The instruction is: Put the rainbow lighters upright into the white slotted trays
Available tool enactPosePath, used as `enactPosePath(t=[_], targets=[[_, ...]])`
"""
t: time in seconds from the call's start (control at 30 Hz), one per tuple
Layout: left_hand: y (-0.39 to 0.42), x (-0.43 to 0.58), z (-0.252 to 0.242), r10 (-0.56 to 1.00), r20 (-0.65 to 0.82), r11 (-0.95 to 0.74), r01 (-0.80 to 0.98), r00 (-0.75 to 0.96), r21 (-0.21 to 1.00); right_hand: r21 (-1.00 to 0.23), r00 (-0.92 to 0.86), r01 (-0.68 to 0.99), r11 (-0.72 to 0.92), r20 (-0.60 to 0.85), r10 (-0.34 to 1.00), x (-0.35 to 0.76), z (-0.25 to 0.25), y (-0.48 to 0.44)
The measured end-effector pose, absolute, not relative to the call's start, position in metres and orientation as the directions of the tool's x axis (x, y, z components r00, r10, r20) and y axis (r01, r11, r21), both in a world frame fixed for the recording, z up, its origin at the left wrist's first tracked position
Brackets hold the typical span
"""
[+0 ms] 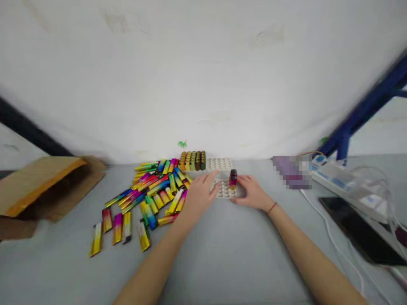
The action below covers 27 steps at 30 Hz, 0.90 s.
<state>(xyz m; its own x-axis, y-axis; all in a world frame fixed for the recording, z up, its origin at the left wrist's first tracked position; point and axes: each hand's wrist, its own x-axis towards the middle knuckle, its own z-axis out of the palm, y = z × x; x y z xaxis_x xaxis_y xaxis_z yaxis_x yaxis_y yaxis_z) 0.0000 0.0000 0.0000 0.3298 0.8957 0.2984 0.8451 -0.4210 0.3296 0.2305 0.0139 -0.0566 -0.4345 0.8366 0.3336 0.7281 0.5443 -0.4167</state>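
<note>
A white tray with rows of round holes (222,194) lies on the table between my hands. One lighter with a black top and a purple-to-yellow metallic body (233,180) stands upright at its right end. My right hand (252,192) curves around that end, thumb at the front edge and fingers by the lighter. Over the tray's left part is my left hand (201,191), fingers stretched and thumb apart, with no object visible in it. Left of my left forearm, a pile of shiny multicoloured lighters (159,190) lies loose.
Behind my hands, upright lighters (193,161) fill the left part of another white holed tray (219,164). An open cardboard box (44,186) sits at far left. To the right are a pixelated purple item (291,171), a power strip (346,180), a black phone (359,228) and white cables.
</note>
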Motion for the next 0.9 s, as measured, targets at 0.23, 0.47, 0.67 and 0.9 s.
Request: enactPosePath(t=[0.23, 0.47, 0.67, 0.9], targets=[[0.001, -0.09, 0.029, 0.973, -0.175, 0.179, 0.967, -0.148, 0.18, -0.401, -0.423, 0.752, 0.523, 0.316, 0.849, 0.232, -0.062, 0.014], [-0.008, -0.096, 0.026, 0.95, -0.298, 0.166, 0.963, -0.097, 0.214, -0.349, -0.396, 0.797, 0.492, 0.313, 0.863, 0.221, -0.061, 0.009], [-0.006, -0.106, 0.015, 0.991, -0.129, 0.099, 0.867, -0.041, 0.488, -0.338, -0.463, 0.765, 0.548, 0.302, 0.833, 0.205, -0.06, 0.018], [0.001, -0.097, 0.011, 0.985, -0.11, 0.131, 0.169, -0.129, 0.977, -0.333, -0.426, 0.779, 0.532, 0.343, 0.837, 0.202, -0.066, 0.017]])
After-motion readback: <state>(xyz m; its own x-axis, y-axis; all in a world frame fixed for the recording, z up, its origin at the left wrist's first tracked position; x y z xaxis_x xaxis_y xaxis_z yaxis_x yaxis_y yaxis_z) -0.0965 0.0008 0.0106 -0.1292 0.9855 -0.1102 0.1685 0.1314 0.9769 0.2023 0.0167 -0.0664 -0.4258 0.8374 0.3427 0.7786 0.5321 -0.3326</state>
